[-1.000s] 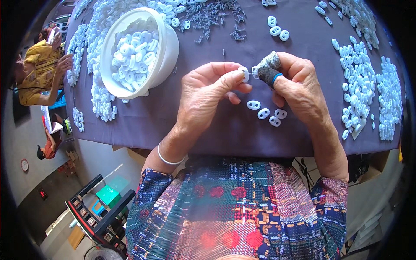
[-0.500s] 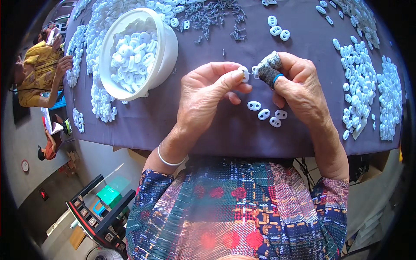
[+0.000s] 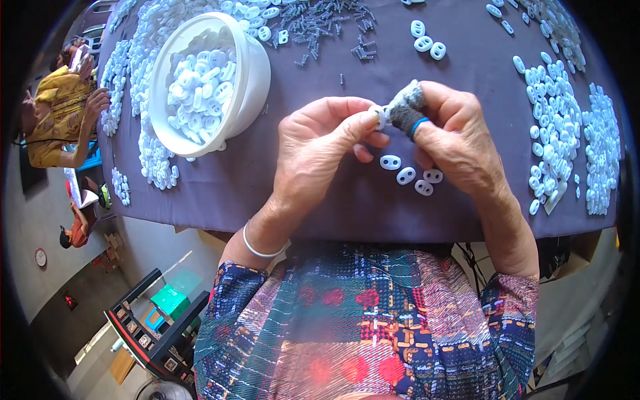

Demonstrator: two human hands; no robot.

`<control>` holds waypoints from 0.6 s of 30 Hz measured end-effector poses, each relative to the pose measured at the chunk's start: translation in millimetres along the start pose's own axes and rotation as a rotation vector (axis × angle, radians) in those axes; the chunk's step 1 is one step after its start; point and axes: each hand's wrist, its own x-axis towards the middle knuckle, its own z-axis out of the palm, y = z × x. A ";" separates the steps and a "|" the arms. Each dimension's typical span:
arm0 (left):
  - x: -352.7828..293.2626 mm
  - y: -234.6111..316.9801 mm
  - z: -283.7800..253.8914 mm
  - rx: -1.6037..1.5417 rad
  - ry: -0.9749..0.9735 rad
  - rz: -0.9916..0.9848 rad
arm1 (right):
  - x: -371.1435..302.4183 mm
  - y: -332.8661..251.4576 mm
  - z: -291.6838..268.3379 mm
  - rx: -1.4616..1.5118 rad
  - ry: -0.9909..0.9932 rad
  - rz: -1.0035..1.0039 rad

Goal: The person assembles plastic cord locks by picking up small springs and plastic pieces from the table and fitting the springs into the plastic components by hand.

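Thumb and fingers of my left hand (image 3: 319, 137) pinch a small white plastic two-hole cord lock (image 3: 383, 117). My right hand (image 3: 461, 130) closes against it from the right, its thumb and finger wrapped in grey cloth finger covers (image 3: 408, 110) with a blue band. The fingertips of both hands meet at the cord lock and hide most of it. Just below them lie several oval two-hole cord locks (image 3: 406, 176) on the dark cloth. One loose metal spring (image 3: 342, 79) lies beyond my left hand.
A white tub (image 3: 257, 87) full of white pieces stands at the left, with more pieces (image 3: 160, 160) heaped around it. Springs (image 3: 320, 30) are piled at the back. Piles of white parts (image 3: 555, 127) cover the right side. Another person (image 3: 57, 120) sits beyond the table's left edge.
My right hand has moved slightly left, toward my left hand. The gap between the fingertips, where a spring showed, has closed.
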 end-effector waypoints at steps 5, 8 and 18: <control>0.5 -0.3 1.4 0.003 0.009 0.001 | 0.2 -3.8 -0.1 -0.005 -0.011 0.072; -0.3 -0.1 3.0 -0.005 0.020 -0.006 | -0.2 -4.3 -0.4 0.044 -0.013 0.093; -1.4 -4.1 8.5 0.007 0.070 0.048 | 0.0 -6.6 0.2 0.031 -0.001 0.096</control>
